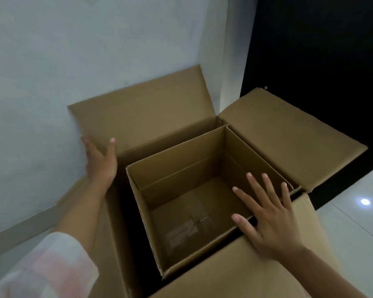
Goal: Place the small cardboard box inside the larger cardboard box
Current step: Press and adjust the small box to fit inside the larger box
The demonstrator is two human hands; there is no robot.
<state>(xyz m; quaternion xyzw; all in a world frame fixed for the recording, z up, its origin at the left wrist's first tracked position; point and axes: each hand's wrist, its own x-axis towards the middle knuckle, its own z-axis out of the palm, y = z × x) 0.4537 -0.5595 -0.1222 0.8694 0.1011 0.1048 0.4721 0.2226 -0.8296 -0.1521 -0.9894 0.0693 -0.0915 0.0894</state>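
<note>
The small cardboard box (181, 175) sits inside the larger cardboard box (289, 134), open at the top, empty, with tape on its bottom. It rests toward the right side, and a dark gap shows along its left and near sides. The larger box's flaps are spread outward. My left hand (100, 162) is at the left end of the far flap, thumb in front of the flap and fingers behind it. My right hand (267, 214) hovers with fingers spread over the small box's near right corner and the near flap, holding nothing.
A pale wall (73, 50) stands directly behind the far flap. A dark opening (321, 50) lies to the right of it. Glossy white floor tiles (357, 222) with a light reflection are at the right. My left sleeve (45, 267) is pale pink.
</note>
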